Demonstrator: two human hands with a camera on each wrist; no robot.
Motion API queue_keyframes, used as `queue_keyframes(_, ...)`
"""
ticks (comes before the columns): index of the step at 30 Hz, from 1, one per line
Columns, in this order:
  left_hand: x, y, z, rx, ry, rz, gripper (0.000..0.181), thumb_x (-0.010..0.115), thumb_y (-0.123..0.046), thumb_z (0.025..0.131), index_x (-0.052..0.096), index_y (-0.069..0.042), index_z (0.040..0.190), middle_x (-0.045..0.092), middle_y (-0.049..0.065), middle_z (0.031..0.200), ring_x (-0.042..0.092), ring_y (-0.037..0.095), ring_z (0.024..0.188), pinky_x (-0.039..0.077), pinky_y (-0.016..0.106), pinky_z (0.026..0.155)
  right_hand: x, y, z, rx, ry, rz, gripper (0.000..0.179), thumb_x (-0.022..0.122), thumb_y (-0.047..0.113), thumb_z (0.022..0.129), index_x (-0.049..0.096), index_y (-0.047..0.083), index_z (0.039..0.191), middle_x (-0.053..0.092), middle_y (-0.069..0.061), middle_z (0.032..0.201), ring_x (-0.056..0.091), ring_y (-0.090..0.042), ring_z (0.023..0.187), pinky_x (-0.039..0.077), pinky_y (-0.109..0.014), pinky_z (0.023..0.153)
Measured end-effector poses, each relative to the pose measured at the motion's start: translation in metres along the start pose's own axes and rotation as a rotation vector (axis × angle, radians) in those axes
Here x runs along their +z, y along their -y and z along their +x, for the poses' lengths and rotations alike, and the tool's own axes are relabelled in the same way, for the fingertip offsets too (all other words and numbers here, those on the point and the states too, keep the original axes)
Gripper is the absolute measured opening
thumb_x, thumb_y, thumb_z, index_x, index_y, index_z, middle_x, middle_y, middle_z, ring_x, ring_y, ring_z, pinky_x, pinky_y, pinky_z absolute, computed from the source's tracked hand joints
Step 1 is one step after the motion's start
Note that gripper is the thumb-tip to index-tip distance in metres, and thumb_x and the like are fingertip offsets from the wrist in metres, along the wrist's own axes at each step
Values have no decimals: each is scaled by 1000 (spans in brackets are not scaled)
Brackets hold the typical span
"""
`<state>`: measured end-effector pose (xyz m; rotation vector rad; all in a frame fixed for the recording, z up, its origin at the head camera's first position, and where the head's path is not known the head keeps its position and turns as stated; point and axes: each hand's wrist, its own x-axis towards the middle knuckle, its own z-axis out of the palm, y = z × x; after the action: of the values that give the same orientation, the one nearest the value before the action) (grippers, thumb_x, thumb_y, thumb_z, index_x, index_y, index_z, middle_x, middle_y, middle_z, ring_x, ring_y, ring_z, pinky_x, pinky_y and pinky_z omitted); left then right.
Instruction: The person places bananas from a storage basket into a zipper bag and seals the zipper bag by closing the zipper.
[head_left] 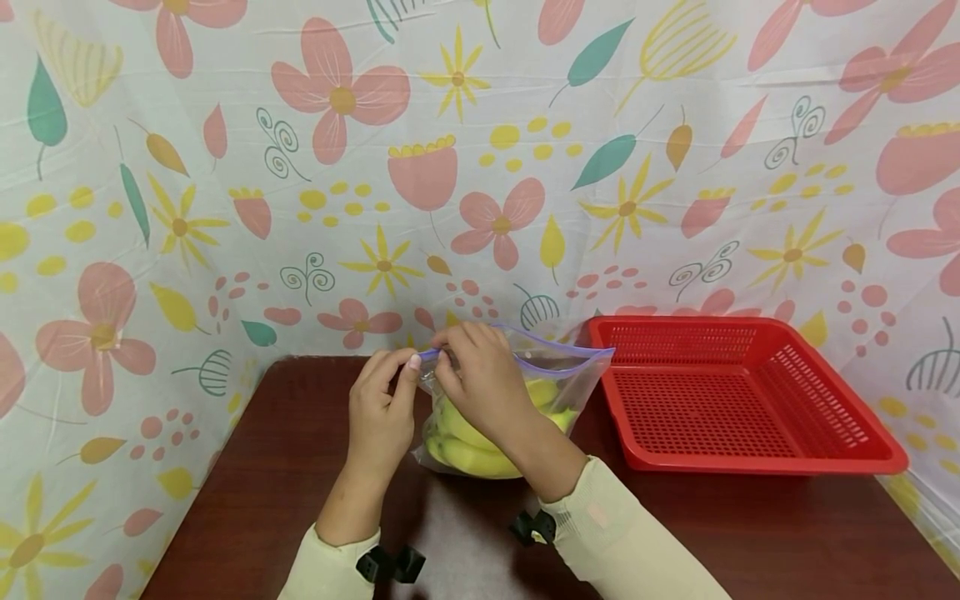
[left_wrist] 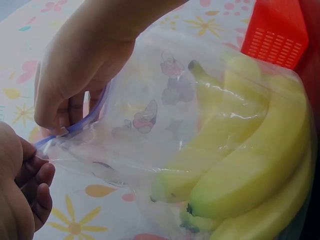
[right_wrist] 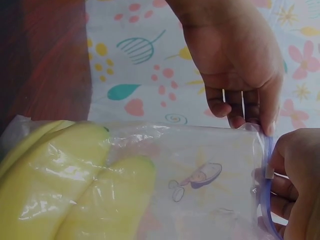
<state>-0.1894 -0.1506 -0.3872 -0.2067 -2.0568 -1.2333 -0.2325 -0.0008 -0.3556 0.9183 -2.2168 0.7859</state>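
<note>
A clear zip bag [head_left: 590, 385] with printed figures stands on the table, holding a bunch of yellow bananas [head_left: 472, 457]. Its purple zip strip [head_left: 562, 370] runs along the top and gapes on the right side. My left hand [head_left: 381, 417] pinches the bag's top left corner at the end of the strip. Just to the right, my right hand [head_left: 486, 383] pinches the strip at a small pale slider [right_wrist: 270, 167]. Through the film in the left wrist view, the banana tips [left_wrist: 192, 207] point toward the zip end.
A red plastic basket [head_left: 757, 464] with perforated walls stands right of the bag; nothing shows inside it. The dark brown table [head_left: 262, 475] meets a flower-printed cloth [head_left: 465, 150] at the back and sides. Black devices [head_left: 390, 565] sit at both wrists.
</note>
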Motion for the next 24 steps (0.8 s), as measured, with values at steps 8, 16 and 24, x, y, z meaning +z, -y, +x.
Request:
queue_keyframes(8,-1,0,0,-7,5,-1,22,57,-24,104,74,-11,106,65,2,93,52,9,80,44,23,69,-1,-1,0,-3,-10,5,12,58,8,94,67,11,101,67,-2,95,62,-22,89,49,-43,90)
queue_keyframes(16,-1,-1,0,-12,11,3,22,57,-25,104,74,-11,106,66,2,94,53,9,82,45,23,71,-2,-3,-1,3,-17,3,11,60,8,93,68,10,100,67,-2,94,62,-22,88,50,-45,90)
queue_keyframes(24,-2,-2,0,-16,8,4,23,57,-25,104,74,-11,106,66,2,95,53,9,82,45,22,71,-4,-3,-1,7,-16,0,11,59,8,93,68,10,99,67,-2,93,61,-21,86,49,-44,87)
